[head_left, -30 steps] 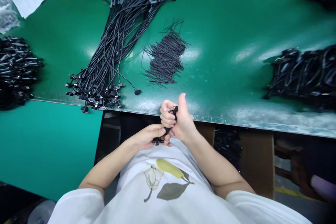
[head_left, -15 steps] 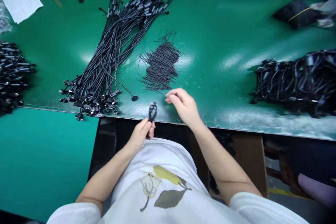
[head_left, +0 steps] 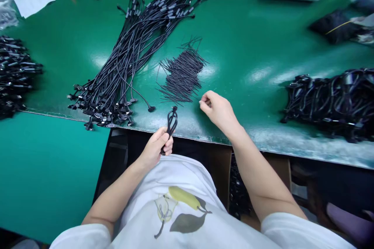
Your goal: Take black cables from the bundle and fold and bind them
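My left hand (head_left: 157,144), just below the centre of the frame, is closed around a folded black cable (head_left: 171,129); its loops stick up above my thumb, over the near edge of the green table (head_left: 248,42). My right hand (head_left: 217,109), right of centre, is curled with the fingertips close to the thumb; I cannot tell whether anything is pinched there. Just up and left of it lies a pile of thin black ties (head_left: 184,76). A bunch of long cables (head_left: 128,54) slants across the upper left, and a heap of coiled cables (head_left: 330,103) sits at the right edge.
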A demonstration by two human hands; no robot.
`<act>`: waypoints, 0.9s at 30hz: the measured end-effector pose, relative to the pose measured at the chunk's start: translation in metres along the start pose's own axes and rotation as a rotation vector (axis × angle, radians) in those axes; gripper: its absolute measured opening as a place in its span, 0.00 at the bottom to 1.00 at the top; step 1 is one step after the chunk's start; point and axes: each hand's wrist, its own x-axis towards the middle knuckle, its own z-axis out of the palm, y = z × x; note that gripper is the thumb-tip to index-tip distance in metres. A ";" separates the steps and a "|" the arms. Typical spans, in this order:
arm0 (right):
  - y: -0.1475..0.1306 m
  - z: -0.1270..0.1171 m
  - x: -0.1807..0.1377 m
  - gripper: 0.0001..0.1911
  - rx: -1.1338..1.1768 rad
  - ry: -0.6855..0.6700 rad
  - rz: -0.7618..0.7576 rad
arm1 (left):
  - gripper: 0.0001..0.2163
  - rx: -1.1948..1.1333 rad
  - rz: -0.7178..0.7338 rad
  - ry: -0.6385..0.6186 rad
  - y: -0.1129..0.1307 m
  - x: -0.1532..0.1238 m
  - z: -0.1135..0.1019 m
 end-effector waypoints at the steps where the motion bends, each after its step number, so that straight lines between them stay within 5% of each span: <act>1: -0.003 0.000 -0.008 0.04 0.107 0.011 0.014 | 0.21 0.000 0.001 -0.021 0.001 0.001 0.002; 5: -0.028 0.008 -0.052 0.09 0.392 -0.087 -0.086 | 0.33 0.022 0.015 -0.084 0.001 0.009 0.010; 7: -0.042 0.013 -0.072 0.07 0.357 -0.125 -0.186 | 0.32 0.078 0.063 -0.067 -0.002 0.015 0.010; 10: -0.055 0.017 -0.084 0.07 0.103 0.001 -0.387 | 0.26 0.260 0.197 0.015 -0.009 0.023 0.004; 13: -0.059 0.015 -0.074 0.10 -0.280 0.150 -0.759 | 0.24 0.504 0.290 0.075 -0.014 0.027 -0.001; 17: -0.065 0.005 -0.053 0.15 -0.475 0.110 -1.197 | 0.21 0.735 0.311 0.103 -0.012 0.026 -0.002; 21: -0.067 0.005 -0.041 0.17 -0.511 0.056 -1.354 | 0.21 0.723 0.166 0.062 -0.006 0.025 -0.004; 27: -0.058 0.021 -0.030 0.21 -0.617 0.072 -1.509 | 0.20 0.401 0.017 0.055 0.000 0.031 -0.014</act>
